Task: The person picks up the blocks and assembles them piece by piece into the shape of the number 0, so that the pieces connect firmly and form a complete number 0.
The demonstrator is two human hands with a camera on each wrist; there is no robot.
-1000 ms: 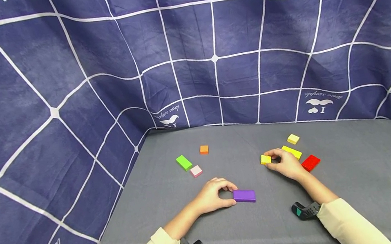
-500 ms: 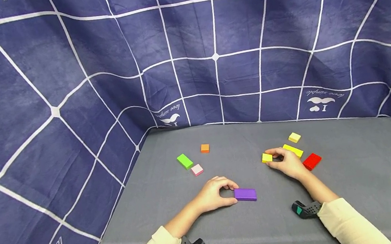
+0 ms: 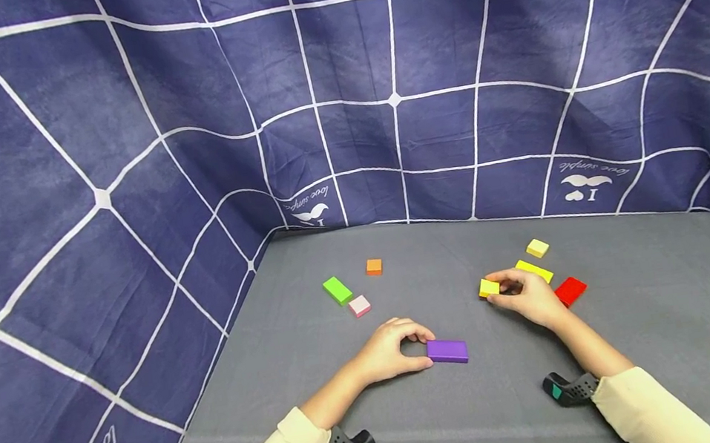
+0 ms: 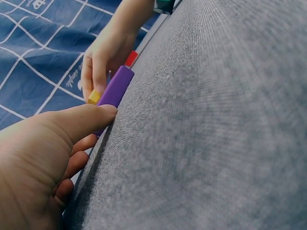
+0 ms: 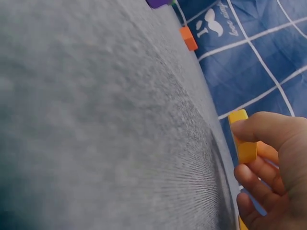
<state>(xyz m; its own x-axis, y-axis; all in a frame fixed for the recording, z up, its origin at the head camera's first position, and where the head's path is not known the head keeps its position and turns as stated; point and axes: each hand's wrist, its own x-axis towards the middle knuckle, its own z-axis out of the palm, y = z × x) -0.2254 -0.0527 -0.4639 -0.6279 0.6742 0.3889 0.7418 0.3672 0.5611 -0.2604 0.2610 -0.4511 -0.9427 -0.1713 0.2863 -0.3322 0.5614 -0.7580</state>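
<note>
My left hand [image 3: 386,353] pinches the left end of a purple rectangular block [image 3: 447,351] between thumb and fingers. In the left wrist view that purple block [image 4: 115,88] sticks out past the thumb, low over the grey cloth. Farther back on the right, my right hand [image 3: 529,296] holds a small yellow block [image 3: 488,288] by its right side. The right wrist view has the thumb on one side of this yellow block [image 5: 245,143] and fingertips on the other. A longer yellow block [image 3: 535,271] and a red block [image 3: 571,291] lie beside the right hand, the red one partly hidden.
A pale yellow block [image 3: 537,248] lies behind the right hand. On the left side are a green block [image 3: 337,291], a pink block [image 3: 359,306] and an orange block [image 3: 374,267]. Blue white-lined curtain [image 3: 431,136] borders the grey surface [image 3: 426,249] behind and to the left.
My right forearm has shifted a little to the right, and the small yellow block in that hand has tilted slightly. The left hand keeps its hold on the purple block; the view drifts slightly.
</note>
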